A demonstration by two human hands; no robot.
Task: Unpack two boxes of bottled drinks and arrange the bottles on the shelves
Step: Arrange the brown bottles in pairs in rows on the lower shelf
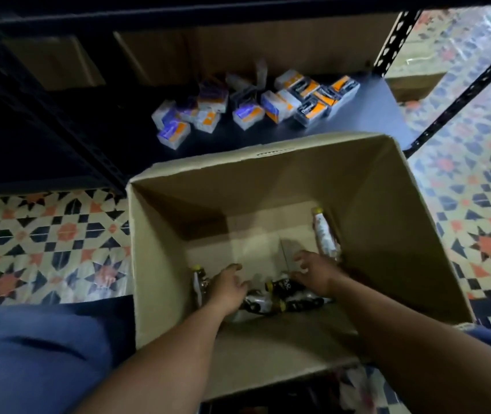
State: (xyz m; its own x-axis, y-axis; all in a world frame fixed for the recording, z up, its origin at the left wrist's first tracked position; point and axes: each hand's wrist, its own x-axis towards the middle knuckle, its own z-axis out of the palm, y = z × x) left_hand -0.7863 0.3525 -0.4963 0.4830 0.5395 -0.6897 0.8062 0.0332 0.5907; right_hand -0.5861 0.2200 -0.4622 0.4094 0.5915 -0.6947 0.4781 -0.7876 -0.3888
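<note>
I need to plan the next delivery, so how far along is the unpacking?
The box is mostly emptied: only a few bottles lie on its bottom, one more leaning at the right wall. Both hands, left and right, reach in with fingers spread, gripping nothing yet. The shelf shows only small cartons, no bottles. A second box isn't identifiable.

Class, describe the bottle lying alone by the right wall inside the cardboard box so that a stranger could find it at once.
Start at the big open cardboard box on the patterned floor. Look along its right inner wall, just beyond the right hand. There lies the pale bottle with a yellow cap, apart from the heap of dark bottles near both hands.
</note>
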